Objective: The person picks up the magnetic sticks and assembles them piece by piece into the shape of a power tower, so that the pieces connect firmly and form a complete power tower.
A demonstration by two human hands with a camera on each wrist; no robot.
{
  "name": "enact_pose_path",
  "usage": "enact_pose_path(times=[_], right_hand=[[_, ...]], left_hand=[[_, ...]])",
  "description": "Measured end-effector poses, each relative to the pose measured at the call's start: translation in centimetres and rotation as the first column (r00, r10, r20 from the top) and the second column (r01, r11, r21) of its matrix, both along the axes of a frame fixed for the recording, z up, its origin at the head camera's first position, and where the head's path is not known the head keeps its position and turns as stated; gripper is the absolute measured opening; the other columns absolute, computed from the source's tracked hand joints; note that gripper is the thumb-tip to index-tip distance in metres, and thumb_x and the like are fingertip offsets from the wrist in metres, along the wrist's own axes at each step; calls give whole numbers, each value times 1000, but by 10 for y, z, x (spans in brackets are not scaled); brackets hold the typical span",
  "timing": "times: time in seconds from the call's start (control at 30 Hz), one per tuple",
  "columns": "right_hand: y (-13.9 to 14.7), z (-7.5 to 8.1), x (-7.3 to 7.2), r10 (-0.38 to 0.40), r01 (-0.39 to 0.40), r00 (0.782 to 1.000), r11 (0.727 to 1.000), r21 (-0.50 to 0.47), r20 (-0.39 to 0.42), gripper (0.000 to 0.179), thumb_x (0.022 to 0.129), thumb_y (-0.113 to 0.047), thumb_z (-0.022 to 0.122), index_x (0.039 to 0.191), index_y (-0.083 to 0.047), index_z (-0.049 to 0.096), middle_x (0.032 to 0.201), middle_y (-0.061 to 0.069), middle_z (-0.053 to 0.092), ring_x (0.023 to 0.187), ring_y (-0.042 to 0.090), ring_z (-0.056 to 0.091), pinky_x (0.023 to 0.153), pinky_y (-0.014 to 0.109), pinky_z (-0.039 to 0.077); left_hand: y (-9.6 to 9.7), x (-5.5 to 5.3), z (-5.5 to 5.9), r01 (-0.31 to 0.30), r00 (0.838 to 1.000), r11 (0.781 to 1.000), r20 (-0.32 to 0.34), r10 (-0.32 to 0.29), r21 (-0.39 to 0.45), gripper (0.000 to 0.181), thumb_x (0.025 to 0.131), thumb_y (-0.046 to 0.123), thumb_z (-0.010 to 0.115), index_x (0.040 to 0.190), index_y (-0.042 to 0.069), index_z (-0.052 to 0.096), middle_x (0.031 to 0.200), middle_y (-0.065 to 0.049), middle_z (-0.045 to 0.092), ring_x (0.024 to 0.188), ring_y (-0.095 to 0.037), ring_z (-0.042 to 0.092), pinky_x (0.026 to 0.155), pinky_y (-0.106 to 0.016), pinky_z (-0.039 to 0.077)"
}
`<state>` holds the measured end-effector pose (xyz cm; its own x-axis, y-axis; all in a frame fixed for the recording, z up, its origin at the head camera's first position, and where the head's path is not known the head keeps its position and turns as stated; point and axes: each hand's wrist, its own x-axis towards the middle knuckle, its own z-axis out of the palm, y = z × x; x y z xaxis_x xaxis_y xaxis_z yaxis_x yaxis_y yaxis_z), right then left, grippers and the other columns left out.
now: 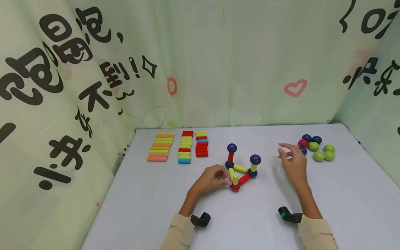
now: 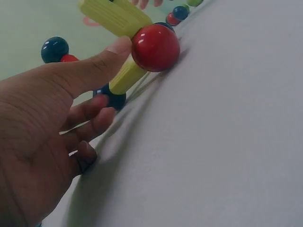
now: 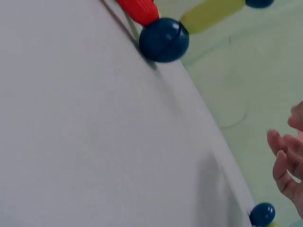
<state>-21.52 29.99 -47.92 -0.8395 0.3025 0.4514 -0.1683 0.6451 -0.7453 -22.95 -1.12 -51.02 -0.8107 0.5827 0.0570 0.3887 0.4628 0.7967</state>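
On the table stands a ball-and-stick toy frame, with red rods (image 1: 244,178) and yellow-green rods (image 1: 240,168) joining balls. My left hand (image 1: 213,178) is at its near corner. Its thumb tip lies against the red ball (image 2: 156,48) at the base of an upright yellow-green rod (image 1: 235,178); the index finger is mostly hidden behind the thumb. Two other uprights carry dark blue balls (image 1: 232,148) on top. My right hand (image 1: 293,162) is raised over the table, fingers relaxed and holding nothing, just left of a group of loose balls (image 1: 319,156).
Loose balls in blue, red and green lie at the back right. Rods in three columns lie at the back left: orange and yellow rods (image 1: 160,150), mixed rods (image 1: 185,150) and mostly red rods (image 1: 201,146). A printed pale green curtain (image 1: 250,62) hangs behind the table.
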Motion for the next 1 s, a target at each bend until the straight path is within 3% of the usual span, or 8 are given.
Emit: enact_pose_path(times=[0.07,0.17,0.23,0.3,0.43,0.67,1.0], right_hand=[[12,-3,-1,-80,76,996,994,83,44,34,98,-19,57,126,-1,61,125,20,58,78,13,64,68,8,45],[28,-7,2,-123,96,981,980,175,150,42,99,-18,53,135,4,52,142,27,45,103,39,61,91,35,51],[37,-10,4,-131,81,966,973,218,224,47,100,-18,50,140,6,46,148,29,36,123,47,49,102,57,41],[42,-11,6,-134,63,951,967,249,280,50,101,-20,48,142,8,41,151,31,30,134,50,36,106,65,31],[47,-14,5,-139,45,939,957,287,316,51,101,-21,49,143,9,39,151,33,27,136,53,30,105,69,29],[51,-13,2,-168,67,936,948,311,310,51,101,-18,50,143,8,39,147,34,27,130,54,35,100,69,35],[53,-16,1,-174,68,933,945,319,316,50,100,-16,51,141,10,41,145,36,28,126,57,37,100,69,35]], left_hand=[[3,1,0,-81,997,997,9,81,-1,43,79,37,81,109,20,55,109,0,53,98,-7,51,80,-19,50],[7,5,-1,-133,991,991,22,134,-22,70,72,42,85,123,21,43,131,-4,41,119,-15,45,92,-28,51],[10,7,-3,-123,992,992,23,124,-42,87,69,44,87,136,21,35,146,-4,32,132,-19,37,101,-36,49],[13,8,-4,-101,994,993,24,103,-58,102,68,44,87,146,21,25,155,-3,26,141,-22,29,107,-44,45],[17,8,-6,-82,996,995,42,84,-55,117,69,44,86,155,28,9,159,0,25,145,-21,24,110,-49,39],[24,9,-5,-95,994,995,48,96,-17,115,69,44,86,154,28,10,158,1,28,144,-18,25,113,-54,31],[25,16,-2,-105,994,993,33,107,-47,116,69,45,86,151,23,8,155,-4,28,138,-23,30,108,-52,37]])
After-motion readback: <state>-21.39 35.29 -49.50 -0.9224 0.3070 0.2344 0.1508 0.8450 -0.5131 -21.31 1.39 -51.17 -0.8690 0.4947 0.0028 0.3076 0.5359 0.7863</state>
